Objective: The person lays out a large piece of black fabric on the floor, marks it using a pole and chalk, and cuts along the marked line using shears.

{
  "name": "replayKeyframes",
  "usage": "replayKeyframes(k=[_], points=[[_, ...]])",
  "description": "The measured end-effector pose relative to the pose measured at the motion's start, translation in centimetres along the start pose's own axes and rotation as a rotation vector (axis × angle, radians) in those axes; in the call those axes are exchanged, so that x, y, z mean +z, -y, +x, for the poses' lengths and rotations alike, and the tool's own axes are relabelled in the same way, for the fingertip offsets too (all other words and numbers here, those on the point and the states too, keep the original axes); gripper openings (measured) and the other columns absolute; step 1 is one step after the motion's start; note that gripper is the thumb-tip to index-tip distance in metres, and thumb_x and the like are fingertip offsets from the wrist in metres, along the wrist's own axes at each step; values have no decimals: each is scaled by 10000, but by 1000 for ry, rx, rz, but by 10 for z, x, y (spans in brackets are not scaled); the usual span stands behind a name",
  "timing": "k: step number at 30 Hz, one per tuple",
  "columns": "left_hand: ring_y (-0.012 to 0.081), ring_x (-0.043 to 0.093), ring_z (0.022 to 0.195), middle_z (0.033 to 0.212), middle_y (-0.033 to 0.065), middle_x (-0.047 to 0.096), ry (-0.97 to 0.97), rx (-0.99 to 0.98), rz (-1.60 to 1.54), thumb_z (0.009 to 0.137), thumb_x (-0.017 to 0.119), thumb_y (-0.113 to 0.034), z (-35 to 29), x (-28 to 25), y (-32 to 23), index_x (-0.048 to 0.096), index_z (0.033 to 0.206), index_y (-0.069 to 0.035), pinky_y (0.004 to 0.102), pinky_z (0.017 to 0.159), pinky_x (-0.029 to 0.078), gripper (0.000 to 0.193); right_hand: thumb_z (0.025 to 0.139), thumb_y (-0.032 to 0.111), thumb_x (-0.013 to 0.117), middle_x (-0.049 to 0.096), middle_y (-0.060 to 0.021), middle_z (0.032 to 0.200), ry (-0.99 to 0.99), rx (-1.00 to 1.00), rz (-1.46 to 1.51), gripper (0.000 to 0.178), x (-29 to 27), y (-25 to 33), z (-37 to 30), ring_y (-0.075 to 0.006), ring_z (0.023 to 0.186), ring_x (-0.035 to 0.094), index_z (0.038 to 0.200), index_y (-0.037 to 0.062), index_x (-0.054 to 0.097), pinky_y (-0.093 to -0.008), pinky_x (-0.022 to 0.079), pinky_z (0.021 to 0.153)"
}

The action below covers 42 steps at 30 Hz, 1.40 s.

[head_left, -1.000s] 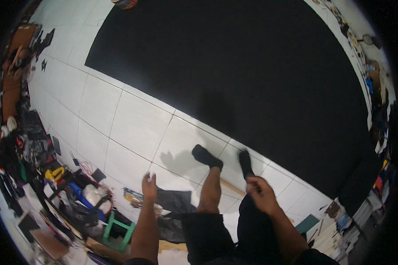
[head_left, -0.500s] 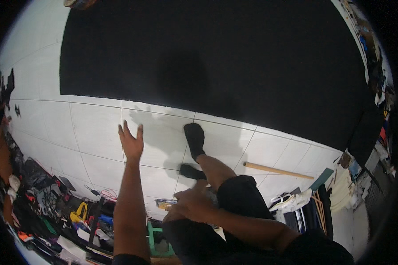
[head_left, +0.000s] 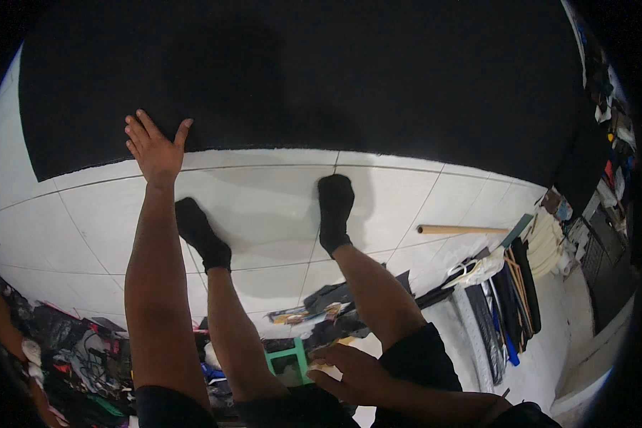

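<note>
A large black sheet [head_left: 406, 78], seemingly cloth, is spread over the white tiled floor [head_left: 264, 207]. My left hand [head_left: 153, 146] reaches over its near edge at the left, palm down and fingers spread; whether it presses on the sheet or hovers just above, I cannot tell. My right hand [head_left: 353, 371] is low in the picture, close to my right thigh and the green plastic frame [head_left: 297, 351]. Its fingers are loosely curved and apart, with nothing in them.
My black-socked feet [head_left: 337, 203] stand on the tiles just short of the sheet. A wooden-coloured tube [head_left: 460, 230] lies to the right, near upright rolls [head_left: 492, 328] of material. Clutter [head_left: 71, 357] is heaped at the lower left, more along the right edge.
My left hand has moved forward and left, from above the tiles to over the sheet. My left foot has stepped out to the left. My right hand has come back from my leg toward me.
</note>
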<state>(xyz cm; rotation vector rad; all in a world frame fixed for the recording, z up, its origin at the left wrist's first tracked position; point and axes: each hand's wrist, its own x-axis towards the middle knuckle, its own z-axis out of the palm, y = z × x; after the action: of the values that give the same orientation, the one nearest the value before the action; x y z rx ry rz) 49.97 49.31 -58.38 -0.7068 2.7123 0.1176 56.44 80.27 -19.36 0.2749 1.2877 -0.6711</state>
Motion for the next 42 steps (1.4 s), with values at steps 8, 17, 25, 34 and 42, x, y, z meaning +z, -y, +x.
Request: replayKeyframes(k=[8,17,25,34,42], points=[[437,115,1446,1545,306,94,-81,135,-18,867,481,-700,-16,15,28,123,1505,21,545,1164,150,1027,969,460,495,588,-224,1192,47,75,153,525,59,-5,34,-358,1141,561,1222,3,553,-450,439,977],[433,131,1445,1540,306,122,-49,153,46,870,534,-658,-26,8,55,163,1501,14,534,1164,165,994,970,429,514,632,-184,1093,-35,13,155,502,80,-17,45,-294,1004,625,1211,-10,553,-401,494,870],[458,186,1423,1526,329,128,-29,105,24,847,591,-638,-36,3,72,166,1496,26,548,1148,211,1022,969,391,539,638,-192,1094,-37,20,256,474,63,-13,43,-300,999,640,1208,-18,546,-385,510,862],[453,292,1372,1468,335,274,-144,-169,-56,880,572,-596,-23,-18,140,306,1453,17,503,1109,293,880,942,396,596,564,-226,1218,-117,-88,353,510,9,6,67,-314,1065,615,1265,9,518,-410,499,915],[467,115,1433,1536,333,78,-7,-85,-135,876,567,-617,81,-33,165,163,1513,-16,503,1165,182,964,896,428,642,265,-287,1485,-1263,-207,-524,733,-144,-31,287,-441,1375,307,1470,93,332,-566,340,1057]])
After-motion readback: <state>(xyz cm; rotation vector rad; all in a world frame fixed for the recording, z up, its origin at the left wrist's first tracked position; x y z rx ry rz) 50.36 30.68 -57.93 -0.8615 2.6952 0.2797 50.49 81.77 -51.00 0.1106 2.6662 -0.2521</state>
